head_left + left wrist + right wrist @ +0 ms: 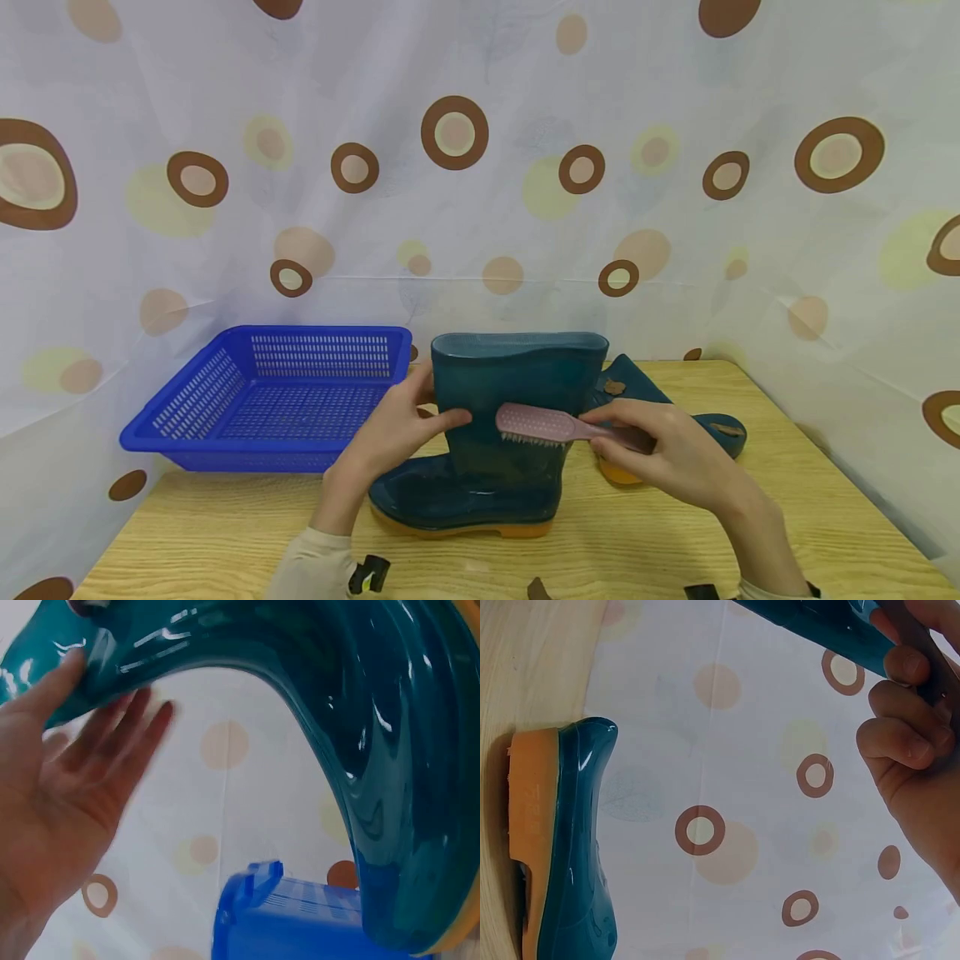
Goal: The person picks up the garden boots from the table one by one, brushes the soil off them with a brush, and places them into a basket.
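A dark teal rain boot [517, 375] with an orange sole stands upright on the table, its toe pointing left. My left hand [401, 425] holds the shaft's left edge, thumb on the near face and fingers behind; the thumb [64, 679] also shows against the glossy rubber in the left wrist view. My right hand [663, 446] grips the handle of a pink brush [536, 422], whose bristle head overlaps the middle of the shaft. In the right wrist view, curled fingers [907, 727] wrap the dark-looking handle.
Behind at the right lies a second teal boot [637, 382], with brown leaf bits [614, 387] on it. At the left sits a blue plastic basket [255, 460]. A brown scrap [537, 589] lies at the wooden table's [795, 500] near edge. A patterned curtain [510, 208] hangs behind.
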`<act>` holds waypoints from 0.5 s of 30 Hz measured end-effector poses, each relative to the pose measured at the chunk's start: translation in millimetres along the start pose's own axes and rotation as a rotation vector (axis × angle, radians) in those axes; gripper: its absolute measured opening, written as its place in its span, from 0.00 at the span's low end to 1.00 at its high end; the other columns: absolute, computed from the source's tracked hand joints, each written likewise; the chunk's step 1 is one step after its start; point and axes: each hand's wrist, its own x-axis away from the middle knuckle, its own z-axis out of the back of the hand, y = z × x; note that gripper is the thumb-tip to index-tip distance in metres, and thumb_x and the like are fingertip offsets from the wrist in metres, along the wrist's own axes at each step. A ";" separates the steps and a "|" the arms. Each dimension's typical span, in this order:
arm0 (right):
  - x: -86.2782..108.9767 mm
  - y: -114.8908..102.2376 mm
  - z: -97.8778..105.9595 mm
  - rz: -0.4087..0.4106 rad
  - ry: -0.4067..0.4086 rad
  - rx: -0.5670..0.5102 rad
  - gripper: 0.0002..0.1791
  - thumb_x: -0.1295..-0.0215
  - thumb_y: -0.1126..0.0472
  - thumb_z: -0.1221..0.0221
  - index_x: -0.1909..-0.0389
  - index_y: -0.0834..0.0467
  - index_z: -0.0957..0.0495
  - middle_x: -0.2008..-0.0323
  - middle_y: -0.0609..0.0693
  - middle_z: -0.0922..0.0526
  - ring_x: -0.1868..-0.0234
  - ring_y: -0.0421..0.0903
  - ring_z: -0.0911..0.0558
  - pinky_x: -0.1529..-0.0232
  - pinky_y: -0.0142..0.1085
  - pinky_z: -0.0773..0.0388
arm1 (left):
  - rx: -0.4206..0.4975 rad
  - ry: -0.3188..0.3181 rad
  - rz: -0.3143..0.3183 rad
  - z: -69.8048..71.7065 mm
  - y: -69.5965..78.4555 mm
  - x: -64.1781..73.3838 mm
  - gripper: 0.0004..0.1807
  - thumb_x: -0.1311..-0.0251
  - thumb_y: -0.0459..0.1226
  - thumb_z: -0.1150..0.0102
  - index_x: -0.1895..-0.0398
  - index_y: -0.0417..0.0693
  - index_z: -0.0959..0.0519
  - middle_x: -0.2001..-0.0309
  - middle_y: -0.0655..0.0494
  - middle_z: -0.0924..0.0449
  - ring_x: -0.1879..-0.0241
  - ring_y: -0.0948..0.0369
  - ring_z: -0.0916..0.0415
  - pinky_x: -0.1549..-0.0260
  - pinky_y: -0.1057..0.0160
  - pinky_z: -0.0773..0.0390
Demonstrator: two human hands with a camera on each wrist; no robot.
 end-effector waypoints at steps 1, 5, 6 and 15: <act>-0.1 0.0 0.2 0.005 0.002 0.000 0.16 0.35 0.64 0.36 0.50 0.45 0.17 0.61 0.36 0.15 0.68 0.30 0.22 0.68 0.27 0.23 | -0.012 -0.031 0.020 0.7 -1.4 0.3 0.34 0.38 0.49 0.35 0.29 0.66 0.35 0.48 0.57 0.16 0.50 0.58 0.18 0.51 0.53 0.19; 0.0 -0.6 1.2 0.024 0.012 -0.008 0.16 0.36 0.65 0.36 0.50 0.45 0.17 0.61 0.37 0.15 0.67 0.30 0.21 0.67 0.27 0.23 | -0.057 -0.140 0.058 2.0 -7.1 1.4 0.26 0.39 0.51 0.34 0.38 0.60 0.24 0.49 0.59 0.17 0.50 0.59 0.19 0.49 0.53 0.19; 0.0 -0.8 1.4 0.029 0.015 -0.010 0.16 0.36 0.65 0.36 0.50 0.45 0.17 0.61 0.37 0.15 0.67 0.30 0.22 0.67 0.26 0.23 | -0.047 -0.169 0.061 1.9 -8.5 1.6 0.26 0.40 0.50 0.33 0.38 0.59 0.24 0.49 0.58 0.17 0.50 0.59 0.19 0.49 0.54 0.19; 2.1 1.5 5.2 0.068 0.058 -0.014 0.20 0.38 0.70 0.35 0.49 0.46 0.18 0.61 0.34 0.17 0.70 0.30 0.24 0.70 0.24 0.26 | 0.034 -0.356 0.079 -1.7 -26.3 0.1 0.29 0.44 0.38 0.28 0.38 0.52 0.26 0.44 0.53 0.21 0.45 0.53 0.21 0.42 0.49 0.22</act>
